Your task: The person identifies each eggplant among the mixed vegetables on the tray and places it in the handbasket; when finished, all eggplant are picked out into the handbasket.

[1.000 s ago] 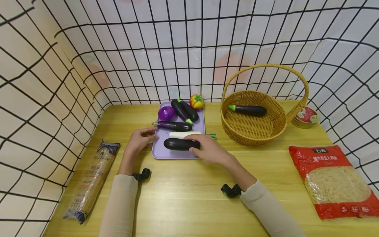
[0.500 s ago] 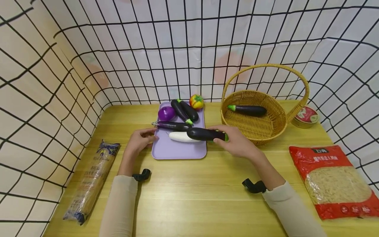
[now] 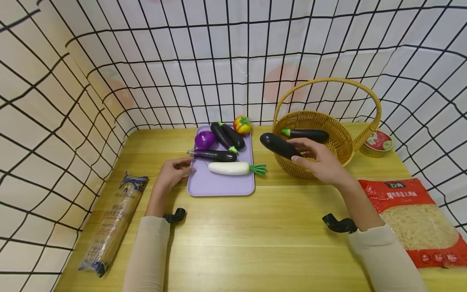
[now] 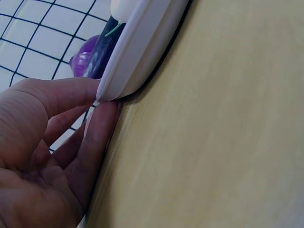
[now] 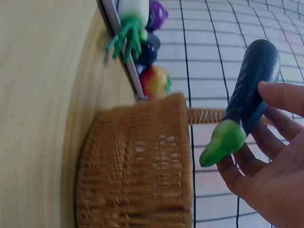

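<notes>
My right hand [image 3: 316, 159] grips a dark eggplant [image 3: 279, 146] above the near left rim of the wicker basket [image 3: 295, 165]; its green stem [image 5: 223, 142] shows in the right wrist view. Inside the basket lies another eggplant [image 3: 309, 135]. At the left edge of the purple tray [image 3: 220, 190], my left hand [image 3: 173, 174] pinches the rim between thumb [image 4: 71, 95] and finger. On that tray are a white radish [image 3: 230, 168] with green leaves over the right edge, a long eggplant [image 3: 213, 155], two more eggplants, a purple onion [image 3: 205, 140] and a red-yellow pepper [image 3: 242, 125].
The basket's tall handle [image 3: 328, 80] arches over it. A round tin [image 3: 376, 144] stands behind its right side. To the right lies a red bag of noodles [image 3: 416, 223], partly behind my right forearm; a long noodle pack [image 3: 114, 225] lies left. Black grid walls surround the table.
My right hand has lifted the eggplant from the tray's front and carried it right to the basket's rim, uncovering the radish. The left hand has stayed at the tray's edge.
</notes>
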{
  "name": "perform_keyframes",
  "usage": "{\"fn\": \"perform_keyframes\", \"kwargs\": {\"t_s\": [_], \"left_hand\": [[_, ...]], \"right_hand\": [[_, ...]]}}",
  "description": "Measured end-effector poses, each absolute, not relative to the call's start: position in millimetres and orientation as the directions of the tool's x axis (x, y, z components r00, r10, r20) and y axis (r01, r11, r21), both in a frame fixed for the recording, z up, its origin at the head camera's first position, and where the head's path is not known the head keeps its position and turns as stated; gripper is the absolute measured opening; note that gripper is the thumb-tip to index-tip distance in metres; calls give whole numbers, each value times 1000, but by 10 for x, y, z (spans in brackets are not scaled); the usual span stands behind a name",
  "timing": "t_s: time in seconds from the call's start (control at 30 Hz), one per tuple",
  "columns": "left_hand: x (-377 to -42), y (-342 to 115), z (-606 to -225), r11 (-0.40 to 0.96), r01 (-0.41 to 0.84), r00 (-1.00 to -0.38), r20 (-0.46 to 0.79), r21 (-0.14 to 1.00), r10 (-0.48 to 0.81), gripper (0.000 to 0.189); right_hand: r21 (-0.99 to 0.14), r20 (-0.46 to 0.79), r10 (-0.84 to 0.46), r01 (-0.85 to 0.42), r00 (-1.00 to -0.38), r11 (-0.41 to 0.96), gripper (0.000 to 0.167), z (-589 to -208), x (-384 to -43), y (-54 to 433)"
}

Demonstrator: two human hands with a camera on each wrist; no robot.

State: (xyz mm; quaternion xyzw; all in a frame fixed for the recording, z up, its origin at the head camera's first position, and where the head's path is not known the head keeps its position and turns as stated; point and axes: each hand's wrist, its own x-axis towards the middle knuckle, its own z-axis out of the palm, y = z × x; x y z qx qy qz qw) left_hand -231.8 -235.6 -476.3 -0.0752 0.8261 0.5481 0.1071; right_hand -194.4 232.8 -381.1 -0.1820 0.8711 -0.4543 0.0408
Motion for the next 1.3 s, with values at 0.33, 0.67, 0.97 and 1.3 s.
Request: {"fn": "perform_keyframes", "kwargs": {"t_s": [0.33,0.67,0.97,1.3], "left_hand": [[-2325,-2379,-4776,387,-236,-968,-252,891,-10,48],[-2305,-2389,-4785,385,-229,-971,-240,894,-18,47],[-2312,-2391,-4779,386,-232,-969,-246,893,-16,48],[-2309,-2365,-4782,374,-243,-967,-254,895,-20,48]], "right_hand": [[-701,89,-259,-245,-962,669,46,-3758,-2120,2653],[-589,-18,-226,-172,-974,790,44,-3908,-2478,2882],[-519,-100,-231,-147,-968,842,47,-4097,-2802,2926],[-495,-157,-238,-132,-959,859,47,-4251,-2906,2934]]}}
